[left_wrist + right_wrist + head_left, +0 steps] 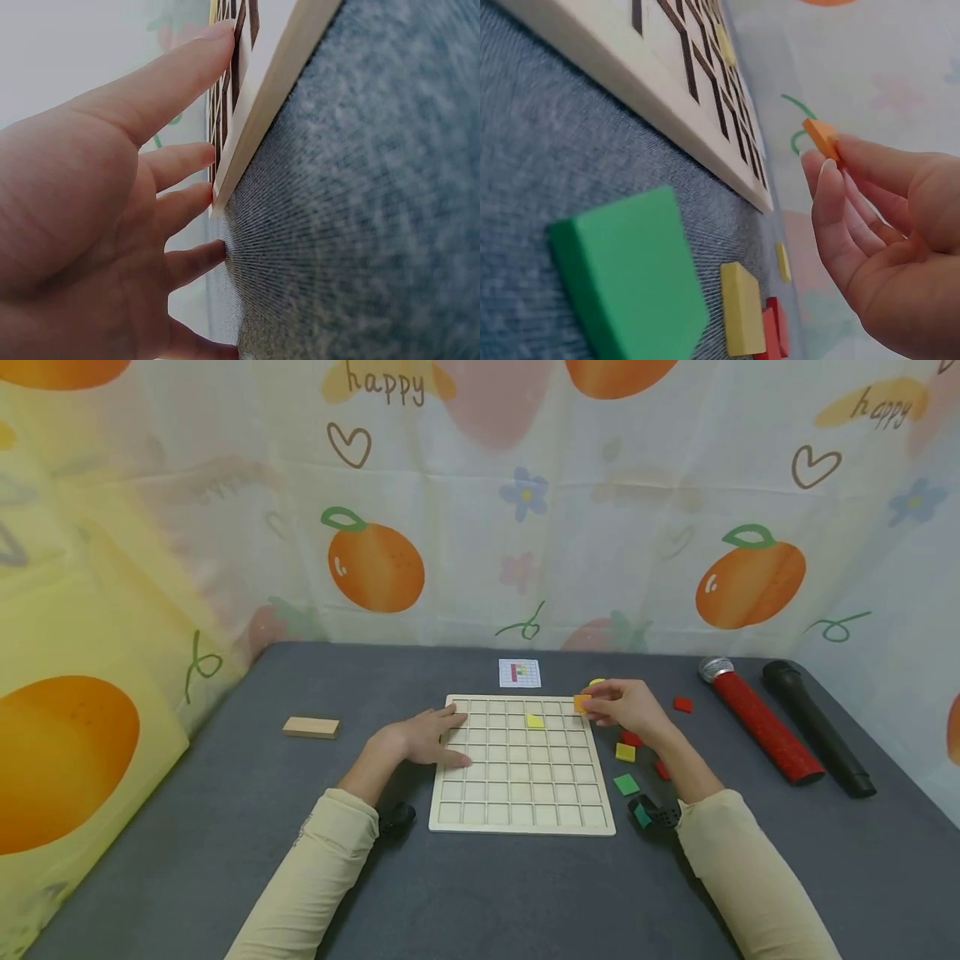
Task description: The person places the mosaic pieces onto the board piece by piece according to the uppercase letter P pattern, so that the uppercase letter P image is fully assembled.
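A pale wooden grid board (517,827) lies flat on the dark table. On one of its upper squares sits a yellow tile (535,722). My left hand (423,737) rests at the board's left edge with fingers spread; in the left wrist view the thumb touches the grid face and the lower fingertips reach the cloth. Above the board's far right corner, my right hand (628,706) pinches an orange square tile (823,138) between thumb and fingers. Right of the board lie a yellow tile (626,752), a green tile (634,274) and several red tiles (631,738).
Behind the board lies a small printed card (519,673) with a coloured grid pattern. A wooden block (311,727) sits at left. A red microphone (765,727) and a black microphone (817,727) lie at right. A printed curtain (465,568) hangs behind the table.
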`<state>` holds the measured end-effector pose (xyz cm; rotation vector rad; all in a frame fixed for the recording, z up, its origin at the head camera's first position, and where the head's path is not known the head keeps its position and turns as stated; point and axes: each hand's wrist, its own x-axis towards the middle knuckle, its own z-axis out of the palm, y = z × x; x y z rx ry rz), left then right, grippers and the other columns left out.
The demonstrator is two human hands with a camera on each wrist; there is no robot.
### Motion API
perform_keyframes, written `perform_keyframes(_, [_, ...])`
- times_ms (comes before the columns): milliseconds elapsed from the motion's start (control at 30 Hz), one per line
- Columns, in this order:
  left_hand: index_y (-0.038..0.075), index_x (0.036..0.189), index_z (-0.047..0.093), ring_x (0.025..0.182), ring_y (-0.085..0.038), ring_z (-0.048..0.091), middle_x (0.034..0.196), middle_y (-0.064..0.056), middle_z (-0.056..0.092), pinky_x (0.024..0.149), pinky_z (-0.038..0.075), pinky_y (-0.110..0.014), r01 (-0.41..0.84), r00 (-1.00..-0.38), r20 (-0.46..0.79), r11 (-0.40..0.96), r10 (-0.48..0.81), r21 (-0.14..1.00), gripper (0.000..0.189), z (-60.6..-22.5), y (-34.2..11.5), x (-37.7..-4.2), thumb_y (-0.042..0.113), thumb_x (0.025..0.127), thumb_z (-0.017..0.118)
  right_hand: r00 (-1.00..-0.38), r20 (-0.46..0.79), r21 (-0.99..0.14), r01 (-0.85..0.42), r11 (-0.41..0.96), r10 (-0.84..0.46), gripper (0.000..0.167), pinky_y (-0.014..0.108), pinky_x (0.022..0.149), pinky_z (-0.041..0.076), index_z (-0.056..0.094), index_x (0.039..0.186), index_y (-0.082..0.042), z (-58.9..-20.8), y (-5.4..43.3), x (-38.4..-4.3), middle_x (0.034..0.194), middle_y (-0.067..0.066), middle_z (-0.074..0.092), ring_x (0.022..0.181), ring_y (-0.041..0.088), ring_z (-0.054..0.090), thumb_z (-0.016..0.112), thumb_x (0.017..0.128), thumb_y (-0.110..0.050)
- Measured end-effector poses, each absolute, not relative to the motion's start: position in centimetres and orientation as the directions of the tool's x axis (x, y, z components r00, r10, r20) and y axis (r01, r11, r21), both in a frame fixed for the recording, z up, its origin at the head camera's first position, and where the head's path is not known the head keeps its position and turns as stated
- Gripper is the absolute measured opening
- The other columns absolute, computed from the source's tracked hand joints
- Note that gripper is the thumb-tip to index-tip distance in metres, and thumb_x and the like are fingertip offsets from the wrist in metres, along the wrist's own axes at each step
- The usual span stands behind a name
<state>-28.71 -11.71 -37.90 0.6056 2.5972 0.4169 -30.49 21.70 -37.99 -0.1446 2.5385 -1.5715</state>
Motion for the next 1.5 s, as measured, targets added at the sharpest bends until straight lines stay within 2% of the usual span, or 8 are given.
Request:
perform_keyframes(167, [0.011, 0.152, 0.027, 0.142, -0.036, 0.012, 0.157, -0.012, 0.014, 0.109, 0.018, -0.054, 0.339, -0.816, -0.343, 0.866, 0.465, 0.366, 0.082, -37.9, -11.7, -28.6, 0.049, 0.088, 0.063, -0.979, -0.09, -0.898, 0.001, 0.44, -0.183, 0.038, 0.035, 0.077, 0.054, 0.061, 0.122, 0.003, -37.6, 20.9, -30.7, 0.107, 0.019, 0.065, 0.089, 0.031, 0.066, 0.068, 0.09, -0.016])
perform_keyframes(333, [0.01, 0.152, 0.027, 0.142, -0.037, 0.012, 0.157, -0.013, 0.014, 0.109, 0.017, -0.054, 0.341, -0.818, -0.333, 0.862, 0.469, 0.375, 0.082, -37.8, -11.7, -28.4, 0.048, 0.089, 0.063, -0.962, -0.167, -0.91, 0.065, 0.41, -0.217, 0.04, 0.035, 0.08, 0.053, 0.058, 0.126, 0.004, -37.2, 20.0, -30.9, 0.114, 0.02, 0.063, 0.093, 0.031, 0.065, 0.066, 0.091, -0.013])
perform_keyframes(467, [0.01, 0.152, 0.027, 0.142, -0.038, 0.011, 0.157, -0.014, 0.014, 0.109, 0.017, -0.054, 0.344, -0.816, -0.332, 0.859, 0.473, 0.379, 0.082, -37.8, -11.7, -28.3, 0.047, 0.089, 0.063, -0.947, -0.205, -0.914, 0.096, 0.393, -0.247, 0.039, 0.034, 0.08, 0.053, 0.056, 0.127, 0.005, -37.1, 19.1, -31.0, 0.114, 0.019, 0.062, 0.09, 0.027, 0.066, 0.064, 0.092, -0.01])
perform_keyframes(667, [0.011, 0.152, 0.026, 0.141, -0.039, 0.01, 0.157, -0.013, 0.013, 0.109, 0.017, -0.055, 0.344, -0.814, -0.341, 0.864, 0.47, 0.368, 0.081, -37.7, -11.6, -28.1, 0.047, 0.089, 0.062, -0.94, -0.226, -0.902, 0.103, 0.419, -0.254, 0.037, 0.032, 0.076, 0.054, 0.059, 0.125, 0.002, -37.4, 18.0, -31.2, 0.113, 0.017, 0.063, 0.083, 0.02, 0.065, 0.065, 0.092, -0.011])
perform_keyframes(833, [0.013, 0.152, 0.025, 0.142, -0.038, 0.01, 0.158, -0.011, 0.012, 0.109, 0.016, -0.055, 0.338, -0.814, -0.351, 0.869, 0.462, 0.361, 0.081, -37.6, -11.6, -28.1, 0.048, 0.09, 0.061, -0.931, -0.237, -0.909, 0.111, 0.403, -0.279, 0.034, 0.032, 0.073, 0.054, 0.059, 0.124, 0.003, -37.5, 17.1, -31.4, 0.115, 0.02, 0.061, 0.081, 0.019, 0.066, 0.064, 0.092, -0.007])
perform_keyframes(1100, [0.012, 0.152, 0.027, 0.141, -0.039, 0.012, 0.157, -0.012, 0.014, 0.109, 0.018, -0.056, 0.323, -0.827, -0.346, 0.878, 0.443, 0.353, 0.081, -37.6, -11.3, -28.0, 0.049, 0.089, 0.062, -0.918, -0.283, -0.91, 0.166, 0.379, -0.279, 0.033, 0.027, 0.066, 0.054, 0.061, 0.121, 0.002, -37.7, 15.5, -31.5, 0.107, 0.019, 0.063, 0.075, 0.018, 0.068, 0.067, 0.089, -0.005])
perform_keyframes(1500, [0.015, 0.152, 0.027, 0.142, -0.036, 0.012, 0.158, -0.009, 0.014, 0.109, 0.018, -0.054, 0.317, -0.834, -0.347, 0.888, 0.428, 0.333, 0.082, -37.9, -11.3, -28.3, 0.051, 0.088, 0.063, -0.916, -0.334, -0.884, 0.221, 0.413, -0.223, 0.029, 0.024, 0.059, 0.053, 0.063, 0.115, 0.002, -38.0, 13.8, -31.9, 0.1, 0.02, 0.066, 0.063, 0.015, 0.065, 0.068, 0.088, -0.004])
